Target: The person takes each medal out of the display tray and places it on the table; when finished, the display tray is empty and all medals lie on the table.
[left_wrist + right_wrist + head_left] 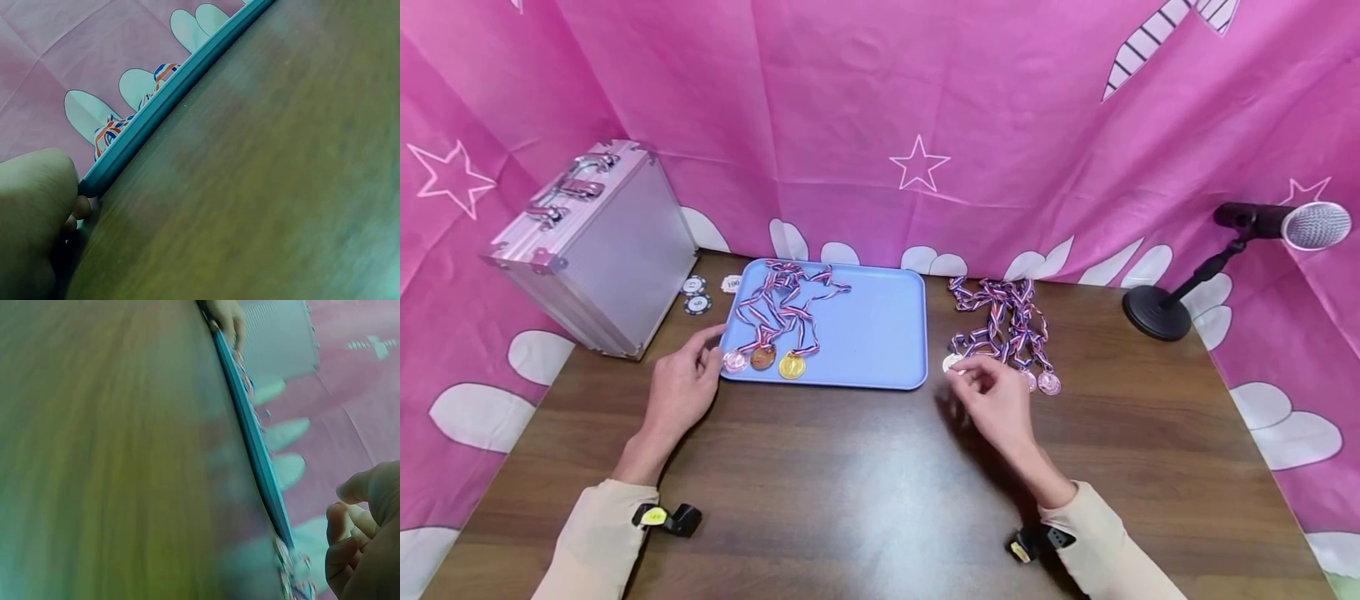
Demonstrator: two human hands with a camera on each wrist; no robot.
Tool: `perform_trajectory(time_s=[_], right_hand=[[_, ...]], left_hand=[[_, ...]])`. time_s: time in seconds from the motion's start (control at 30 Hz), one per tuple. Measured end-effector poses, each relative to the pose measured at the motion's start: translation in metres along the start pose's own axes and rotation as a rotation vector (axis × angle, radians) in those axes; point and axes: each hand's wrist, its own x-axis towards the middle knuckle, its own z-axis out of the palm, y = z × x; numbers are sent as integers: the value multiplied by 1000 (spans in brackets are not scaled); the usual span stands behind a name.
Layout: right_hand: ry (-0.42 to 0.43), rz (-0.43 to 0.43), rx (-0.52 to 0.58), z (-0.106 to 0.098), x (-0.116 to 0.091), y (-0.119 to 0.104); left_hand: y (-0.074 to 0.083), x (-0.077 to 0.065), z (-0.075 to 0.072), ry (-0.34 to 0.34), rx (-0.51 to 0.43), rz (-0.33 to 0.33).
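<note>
Head view: left hand (pixel 681 387), fingers bent, touches the blue tray (pixel 880 325), grip unclear. Right hand (pixel 1000 404), half-curled, empty, hovers beside a silver medal (pixel 952 362)

The head view looks forward and down from high over the near side of the surface (pixel 820 475), wide enough to take in the left hand (pixel 683 382), right hand (pixel 1000 404), tray (pixel 872 321) and curtain (pixel 842 100) past the far edge. The left wrist view sits low and close, tilted, facing the curtain across the tray's near rim. The right wrist view, low and rolled nearly sideways, looks along that rim toward the case (pixel 617 242). All three share tray and curtain.
</note>
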Motion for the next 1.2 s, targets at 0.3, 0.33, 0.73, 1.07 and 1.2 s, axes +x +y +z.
perform_trajectory(time_s=[0.3,0.33,0.73,1.07,1.2], right_hand=[[-169,-2,0,55,9,-25],[-185,-1,-2,61,10,-28],[-284,-19,-104,128,23,-52],[-197,-125,-301,182,32,-39],[-170,-135,-424,192,34,-49]], left_hand=[[1,0,1,-4,-1,-10],[1,0,1,-5,-2,-12],[3,-1,1,-14,-3,-33],[3,0,0,-8,-6,-18],[3,-1,0,-6,-2,-24]])
